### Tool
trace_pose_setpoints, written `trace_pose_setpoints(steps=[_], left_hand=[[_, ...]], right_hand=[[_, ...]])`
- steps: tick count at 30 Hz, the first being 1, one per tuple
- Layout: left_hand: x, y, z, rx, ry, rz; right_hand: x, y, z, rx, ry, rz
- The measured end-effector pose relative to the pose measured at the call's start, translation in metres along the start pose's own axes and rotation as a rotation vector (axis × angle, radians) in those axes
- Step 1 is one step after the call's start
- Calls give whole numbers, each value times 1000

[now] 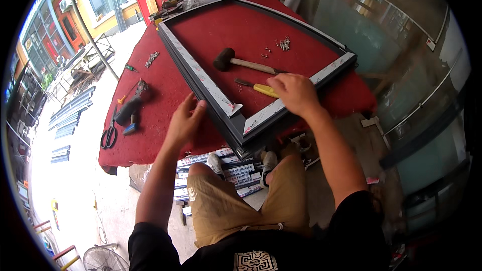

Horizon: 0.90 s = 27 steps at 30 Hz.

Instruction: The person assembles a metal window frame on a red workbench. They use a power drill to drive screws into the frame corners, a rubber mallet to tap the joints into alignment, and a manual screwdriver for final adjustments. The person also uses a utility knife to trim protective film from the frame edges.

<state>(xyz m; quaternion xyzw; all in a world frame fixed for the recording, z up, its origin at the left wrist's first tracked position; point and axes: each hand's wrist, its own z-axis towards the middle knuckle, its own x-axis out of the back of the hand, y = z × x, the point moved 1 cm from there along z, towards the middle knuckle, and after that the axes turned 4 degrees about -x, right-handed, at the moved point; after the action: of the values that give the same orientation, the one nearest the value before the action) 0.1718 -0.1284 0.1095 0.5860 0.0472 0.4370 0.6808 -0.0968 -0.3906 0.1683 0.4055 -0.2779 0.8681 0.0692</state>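
Note:
A dark grey window frame [190,75], with white protective film on its faces, lies on the red-covered table [165,140]. My left hand [185,123] is open beside the frame's near left side, thumb and fingers apart; whether it touches the frame I cannot tell. Over the inner edge of the frame's near right side, my right hand [297,93] is closed on the rear end of a yellow-handled bladed tool [265,90]. Its fingertips are partly hidden. Just beyond lies a mallet [224,59] with a dark head, its wooden handle ending close to my right fingers.
Small metal fasteners [284,44] lie inside the frame, and another pile [151,59] sits at left. A power drill [134,105], scissors [109,136] and a green screwdriver [130,68] rest on the table's left. Film-wrapped profiles [241,173] lie on the floor by my feet.

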Motion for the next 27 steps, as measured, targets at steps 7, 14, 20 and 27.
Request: trace_pose_setpoints(steps=[7,14,20,27], left_hand=[[-61,35,-9,59,65,111],[-61,51,-34,84,118,-45],[-52,71,-93,54,244,-316],[-38,118,-152,86,125,-91]], right_hand=[[27,86,0,139,-66,-207],[38,73,-9,114,-146,-181],[67,35,-57,180,-45,-140],[117,-2,-129,121,-14,-151]])
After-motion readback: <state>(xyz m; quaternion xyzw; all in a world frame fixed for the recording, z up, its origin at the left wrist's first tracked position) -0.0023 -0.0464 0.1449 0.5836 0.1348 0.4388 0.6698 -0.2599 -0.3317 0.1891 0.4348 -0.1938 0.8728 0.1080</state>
